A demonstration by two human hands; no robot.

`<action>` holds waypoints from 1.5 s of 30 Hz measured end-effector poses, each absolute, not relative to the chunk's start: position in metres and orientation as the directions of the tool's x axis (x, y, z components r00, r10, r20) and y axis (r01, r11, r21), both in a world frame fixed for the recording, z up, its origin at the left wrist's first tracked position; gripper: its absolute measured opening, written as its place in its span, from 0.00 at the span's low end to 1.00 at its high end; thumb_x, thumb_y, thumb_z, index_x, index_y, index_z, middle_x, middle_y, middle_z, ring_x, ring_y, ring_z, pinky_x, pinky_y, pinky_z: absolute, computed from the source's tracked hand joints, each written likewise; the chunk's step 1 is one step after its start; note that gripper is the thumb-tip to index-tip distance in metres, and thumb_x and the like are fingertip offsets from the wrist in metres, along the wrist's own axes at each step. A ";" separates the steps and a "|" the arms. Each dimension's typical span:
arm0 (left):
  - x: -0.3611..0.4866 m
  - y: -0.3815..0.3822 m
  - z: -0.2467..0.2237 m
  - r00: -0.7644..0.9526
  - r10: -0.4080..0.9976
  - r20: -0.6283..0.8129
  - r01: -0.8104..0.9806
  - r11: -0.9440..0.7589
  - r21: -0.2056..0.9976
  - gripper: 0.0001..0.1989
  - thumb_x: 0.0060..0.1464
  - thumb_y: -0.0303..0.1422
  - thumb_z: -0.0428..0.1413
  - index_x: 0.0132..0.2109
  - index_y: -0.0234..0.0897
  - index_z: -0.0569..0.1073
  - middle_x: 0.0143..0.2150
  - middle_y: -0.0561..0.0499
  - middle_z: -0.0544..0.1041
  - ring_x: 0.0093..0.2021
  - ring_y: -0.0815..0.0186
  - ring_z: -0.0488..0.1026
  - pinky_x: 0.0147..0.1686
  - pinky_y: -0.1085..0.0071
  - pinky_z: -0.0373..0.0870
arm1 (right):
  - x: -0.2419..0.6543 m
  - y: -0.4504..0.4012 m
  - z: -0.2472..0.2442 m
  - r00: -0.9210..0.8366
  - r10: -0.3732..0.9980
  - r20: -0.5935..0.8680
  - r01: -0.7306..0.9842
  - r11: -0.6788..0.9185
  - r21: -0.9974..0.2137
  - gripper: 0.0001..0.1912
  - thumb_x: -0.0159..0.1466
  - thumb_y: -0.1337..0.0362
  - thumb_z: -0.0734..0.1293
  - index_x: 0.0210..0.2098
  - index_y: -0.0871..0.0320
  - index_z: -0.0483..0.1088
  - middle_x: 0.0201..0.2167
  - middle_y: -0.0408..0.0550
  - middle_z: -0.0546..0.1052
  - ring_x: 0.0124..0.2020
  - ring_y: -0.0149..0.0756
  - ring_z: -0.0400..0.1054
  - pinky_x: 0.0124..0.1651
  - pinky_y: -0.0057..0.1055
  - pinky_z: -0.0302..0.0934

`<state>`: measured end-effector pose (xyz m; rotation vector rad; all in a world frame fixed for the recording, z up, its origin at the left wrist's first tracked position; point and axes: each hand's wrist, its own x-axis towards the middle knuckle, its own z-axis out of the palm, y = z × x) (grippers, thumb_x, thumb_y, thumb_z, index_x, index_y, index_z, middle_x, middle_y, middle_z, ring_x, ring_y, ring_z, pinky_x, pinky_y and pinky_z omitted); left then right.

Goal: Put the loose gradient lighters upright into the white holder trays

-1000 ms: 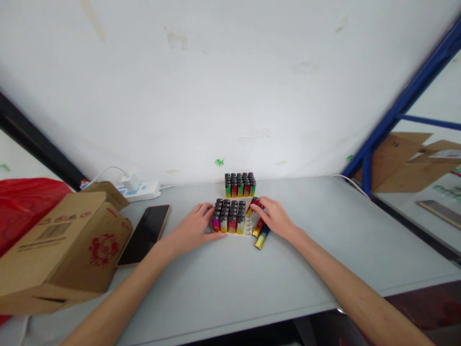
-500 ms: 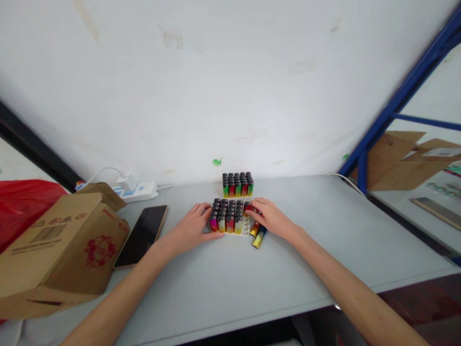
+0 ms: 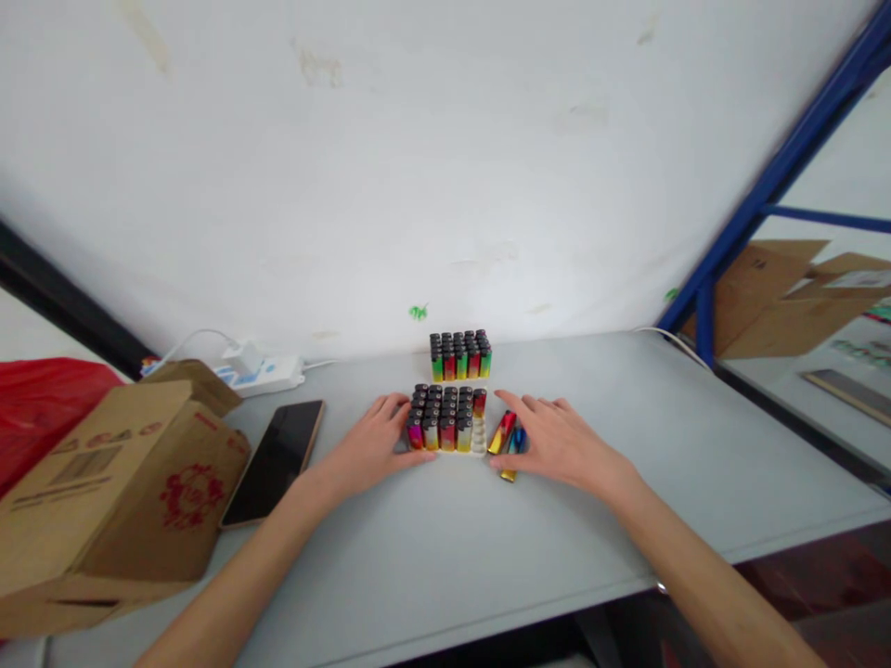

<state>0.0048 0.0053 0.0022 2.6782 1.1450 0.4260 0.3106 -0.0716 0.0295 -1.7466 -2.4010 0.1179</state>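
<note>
A white tray (image 3: pixel 479 443) holds upright lighters (image 3: pixel 441 417) with black tops in several rows. Its right-hand column has one red-and-gold lighter (image 3: pixel 480 402) at the back, with bare slots in front of it. My left hand (image 3: pixel 380 441) grips the tray's left end, fingers along the side and thumb at the front corner. Right of the tray, a few loose lighters lie on the table, among them a red-and-gold lighter (image 3: pixel 502 432) and a blue one (image 3: pixel 516 440). My right hand (image 3: pixel 557 441) is spread around them, thumb and forefinger apart, partly covering them.
Behind the tray stands a second block of lighters (image 3: pixel 460 357), close to the wall. On the left lie a phone (image 3: pixel 275 461), a cardboard box (image 3: pixel 118 501) and a power strip (image 3: pixel 271 373). A blue metal frame (image 3: pixel 706 320) rises at the right.
My right hand has moved off the tray's right column to the loose lighters, its fingers opening. A red-and-gold lighter now stands uncovered in that column. My left hand stays put.
</note>
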 end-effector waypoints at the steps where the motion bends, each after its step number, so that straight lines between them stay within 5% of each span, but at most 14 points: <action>1: 0.005 0.005 0.002 0.657 0.732 0.183 0.675 -0.678 0.291 0.33 0.58 0.58 0.57 0.58 0.37 0.72 0.60 0.40 0.70 0.61 0.50 0.67 0.64 0.54 0.65 | 0.314 -0.070 0.029 -0.291 0.954 0.066 0.937 0.298 -0.184 0.49 0.61 0.35 0.68 0.72 0.56 0.54 0.52 0.61 0.76 0.51 0.56 0.71 0.54 0.46 0.56; 7: 0.005 0.006 0.003 0.650 0.737 0.185 0.676 -0.672 0.303 0.31 0.57 0.58 0.58 0.56 0.38 0.74 0.59 0.41 0.70 0.61 0.50 0.67 0.64 0.54 0.65 | 0.340 -0.055 0.020 -0.200 0.980 0.019 0.913 0.193 -0.359 0.47 0.60 0.44 0.74 0.71 0.53 0.55 0.53 0.59 0.74 0.50 0.51 0.73 0.51 0.40 0.62; 15: 0.004 0.006 0.004 0.655 0.735 0.176 0.680 -0.675 0.288 0.30 0.57 0.58 0.57 0.54 0.38 0.75 0.59 0.41 0.70 0.61 0.50 0.67 0.64 0.53 0.66 | 0.363 -0.031 0.007 -0.180 0.952 0.248 0.839 0.280 -0.467 0.37 0.62 0.77 0.65 0.69 0.56 0.59 0.51 0.54 0.76 0.45 0.40 0.74 0.54 0.39 0.66; 22: 0.004 0.007 0.003 0.655 0.727 0.206 0.670 -0.685 0.287 0.30 0.57 0.58 0.58 0.56 0.41 0.74 0.58 0.42 0.72 0.60 0.49 0.68 0.63 0.51 0.67 | 0.359 -0.022 0.009 -0.110 0.926 0.361 0.641 0.344 -0.686 0.13 0.66 0.62 0.68 0.50 0.55 0.75 0.45 0.52 0.79 0.43 0.41 0.75 0.47 0.39 0.73; 27: 0.003 0.007 0.002 0.664 0.719 0.205 0.658 -0.692 0.297 0.29 0.58 0.58 0.56 0.55 0.41 0.75 0.58 0.43 0.71 0.60 0.50 0.67 0.64 0.53 0.66 | 0.347 -0.022 0.005 -0.094 0.968 0.234 0.282 0.252 -0.926 0.18 0.69 0.50 0.64 0.53 0.52 0.64 0.35 0.45 0.78 0.31 0.34 0.73 0.34 0.32 0.70; 31: 0.003 0.007 0.002 0.664 0.722 0.197 0.664 -0.690 0.288 0.31 0.58 0.59 0.56 0.56 0.40 0.74 0.59 0.42 0.71 0.61 0.50 0.67 0.64 0.53 0.65 | 0.335 -0.020 0.000 -0.102 0.982 0.161 0.124 0.173 -0.977 0.20 0.69 0.45 0.62 0.53 0.51 0.60 0.25 0.33 0.65 0.20 0.27 0.57 0.27 0.27 0.60; 35: 0.004 0.008 0.002 0.662 0.729 0.174 0.677 -0.681 0.278 0.32 0.58 0.59 0.56 0.56 0.38 0.73 0.60 0.40 0.70 0.62 0.50 0.66 0.65 0.53 0.64 | 0.328 -0.021 -0.003 -0.048 0.988 0.146 0.266 0.154 -0.952 0.21 0.70 0.44 0.60 0.53 0.51 0.63 0.24 0.34 0.61 0.21 0.28 0.53 0.24 0.25 0.52; 38: 0.004 0.007 0.003 0.664 0.724 0.186 0.669 -0.687 0.284 0.30 0.58 0.58 0.56 0.55 0.39 0.74 0.60 0.41 0.70 0.61 0.50 0.67 0.64 0.53 0.64 | 0.325 -0.023 -0.003 -0.017 0.965 0.262 0.480 0.238 -0.844 0.21 0.70 0.44 0.59 0.39 0.55 0.68 0.24 0.38 0.64 0.26 0.30 0.57 0.28 0.27 0.52; 41: 0.005 0.007 0.003 0.657 0.729 0.191 0.672 -0.681 0.290 0.31 0.57 0.58 0.57 0.56 0.38 0.74 0.59 0.40 0.70 0.60 0.50 0.67 0.64 0.52 0.65 | 0.323 -0.024 -0.002 0.003 0.948 0.318 0.599 0.253 -0.760 0.27 0.69 0.43 0.60 0.23 0.56 0.59 0.20 0.38 0.59 0.25 0.30 0.53 0.29 0.29 0.47; 45: 0.005 0.007 0.003 0.652 0.736 0.183 0.679 -0.674 0.291 0.31 0.57 0.58 0.58 0.56 0.38 0.74 0.59 0.40 0.71 0.60 0.49 0.68 0.63 0.52 0.66 | 0.322 -0.024 -0.003 0.052 0.940 0.336 0.634 0.229 -0.738 0.26 0.67 0.48 0.60 0.19 0.55 0.53 0.18 0.38 0.53 0.23 0.29 0.50 0.28 0.30 0.42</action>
